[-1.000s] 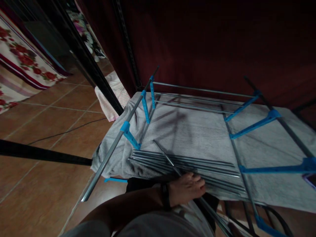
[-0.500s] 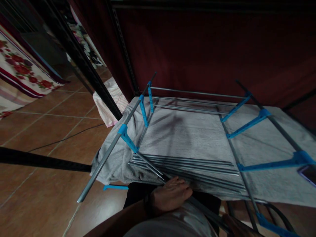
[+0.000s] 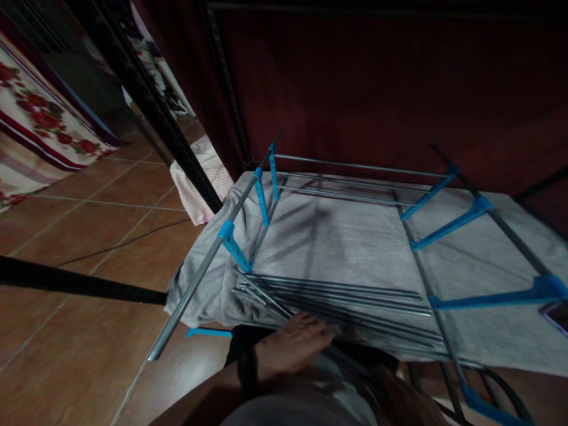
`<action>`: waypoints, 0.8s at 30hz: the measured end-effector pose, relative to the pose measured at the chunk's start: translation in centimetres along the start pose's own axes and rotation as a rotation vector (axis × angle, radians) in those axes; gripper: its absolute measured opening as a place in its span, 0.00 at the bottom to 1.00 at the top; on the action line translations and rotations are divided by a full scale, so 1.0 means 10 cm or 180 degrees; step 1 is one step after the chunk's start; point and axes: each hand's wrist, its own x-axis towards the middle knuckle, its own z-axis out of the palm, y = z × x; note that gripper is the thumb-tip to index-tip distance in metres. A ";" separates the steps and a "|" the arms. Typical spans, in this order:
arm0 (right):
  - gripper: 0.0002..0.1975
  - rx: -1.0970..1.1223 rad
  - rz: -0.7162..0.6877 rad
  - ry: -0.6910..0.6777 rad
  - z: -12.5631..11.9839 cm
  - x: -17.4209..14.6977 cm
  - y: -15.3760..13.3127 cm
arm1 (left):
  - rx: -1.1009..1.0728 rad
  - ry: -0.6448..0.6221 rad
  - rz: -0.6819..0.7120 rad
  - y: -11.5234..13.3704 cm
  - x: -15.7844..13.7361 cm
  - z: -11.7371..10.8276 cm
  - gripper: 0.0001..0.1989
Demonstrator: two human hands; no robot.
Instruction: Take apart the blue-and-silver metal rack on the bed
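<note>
My left hand (image 3: 295, 346) lies low in the middle, its fingers closed over a slanting metal tube (image 3: 344, 361) above my lap. My right hand (image 3: 402, 396), dark and blurred at the bottom edge, is closed about the lower right part of this tube; its fingertips are hidden. Just beyond my left hand, several loose metal tubes (image 3: 337, 288) lie side by side on the grey cloth (image 3: 350, 242). Around them stands a frame of metal tubes with blue plastic brackets (image 3: 237, 251) on the left and more blue brackets (image 3: 483, 297) on the right.
A long frame tube (image 3: 186, 302) juts toward me at the left. Black metal posts (image 3: 168, 124) and a black bar (image 3: 84, 284) stand left of the cloth. A dark red curtain (image 3: 377, 89) hangs behind. A phone (image 3: 554, 316) lies at the right edge.
My left hand has shifted a little left along the tube. My right hand has come up and left, nearer to it. The loose tube ends by the left bracket have moved slightly up and left.
</note>
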 end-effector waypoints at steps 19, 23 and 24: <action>0.17 -0.0268 0.0354 -0.0526 0.20 2.07 -0.25 | 0.0322 0.1422 -0.1713 -0.90 -0.94 -0.25 0.21; 0.23 -0.0142 0.0306 -0.0256 0.31 1.86 -0.06 | -0.0046 0.2041 -0.2651 -0.79 -1.56 -0.11 0.17; 0.25 -0.0114 0.0275 -0.0198 0.32 1.81 -0.02 | -0.0146 0.2137 -0.2939 -0.74 -1.71 -0.01 0.17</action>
